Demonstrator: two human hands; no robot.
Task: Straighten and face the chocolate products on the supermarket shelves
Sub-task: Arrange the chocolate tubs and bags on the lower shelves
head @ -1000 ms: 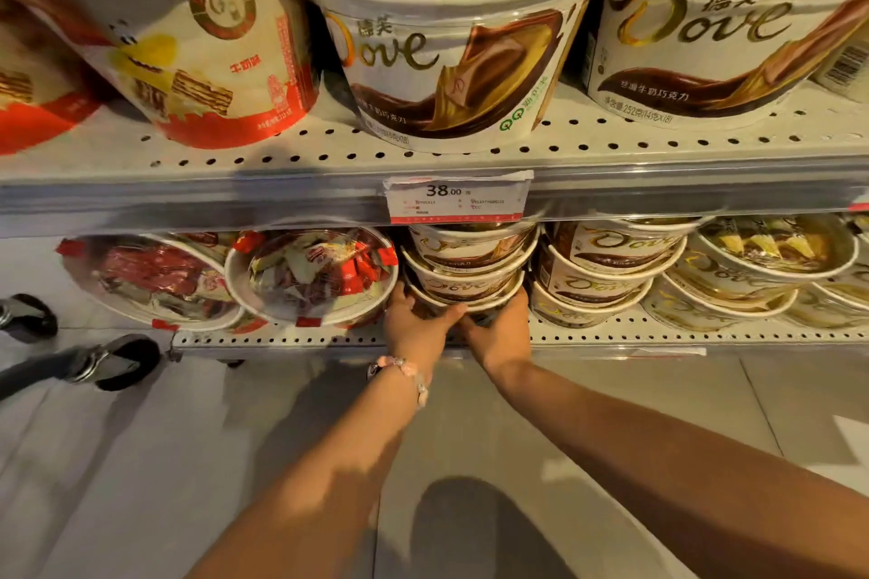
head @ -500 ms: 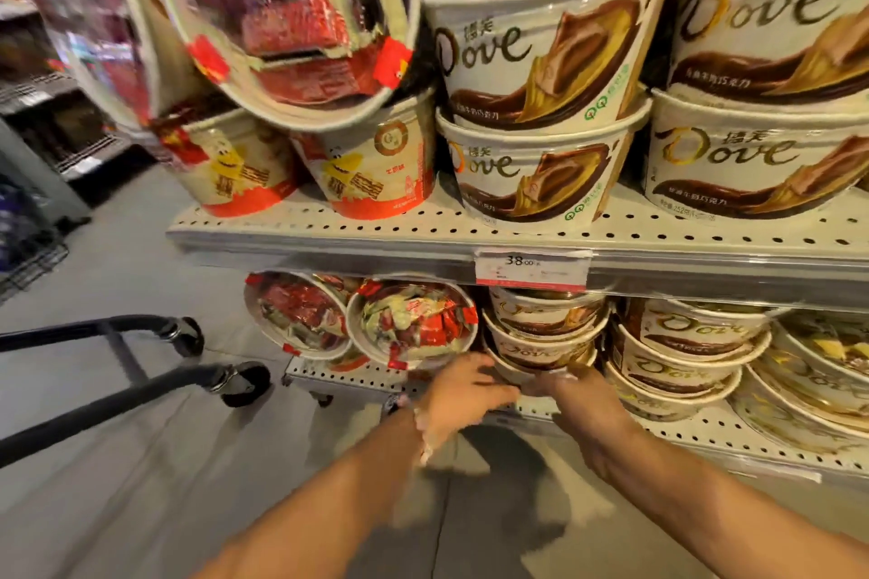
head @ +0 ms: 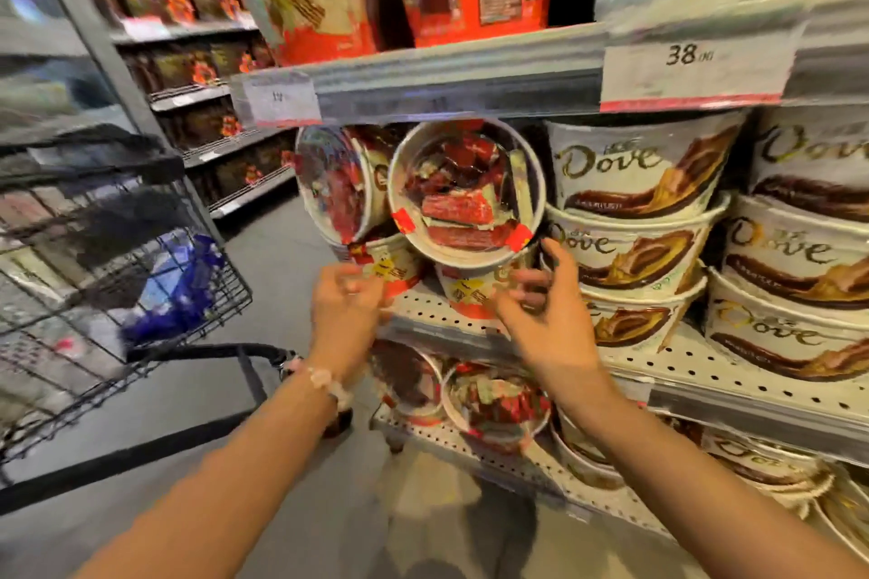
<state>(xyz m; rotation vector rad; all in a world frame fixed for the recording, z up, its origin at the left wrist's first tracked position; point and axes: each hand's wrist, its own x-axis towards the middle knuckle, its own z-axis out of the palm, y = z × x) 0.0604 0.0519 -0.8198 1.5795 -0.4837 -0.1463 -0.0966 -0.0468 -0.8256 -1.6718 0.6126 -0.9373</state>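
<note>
Head view is showing both hands reaching up toward the middle shelf point(head: 733, 383), where 2 red-and-white chocolate tubs are standing side by side at the shelf's left end. The left hand point(head: 345, 313) is hovering at the front of the left tub point(head: 392, 266), fingers loosely curled and spread, gripping nothing that I can make out; motion blur is hiding whether the fingertips are touching it. The right hand point(head: 548, 320) is sitting just in front of the right tub point(head: 470, 289), fingers half open with the thumb raised, also holding nothing.

2 more tubs are lying tipped on their sides on top of these, clear lids facing out: the larger tipped tub point(head: 465, 190) is showing wrapped red bars inside, and a second tipped tub point(head: 331, 183) is leaning beside it to the left. To the right, Dove tubs point(head: 635, 212) are standing stacked 3 high.

These tubs are probably thin rigid plastic, fairly light for their bulk, with loose wrapped pieces that are likely shifting when tilted. The smooth printed walls may be slippery, and the lids could pop if squeezed. The safest hold is looking like 2 hands on opposite sides of the wall, below the rim. The tipped tubs are resting round-side down, so they could roll off if the lower ones are being nudged.
</note>
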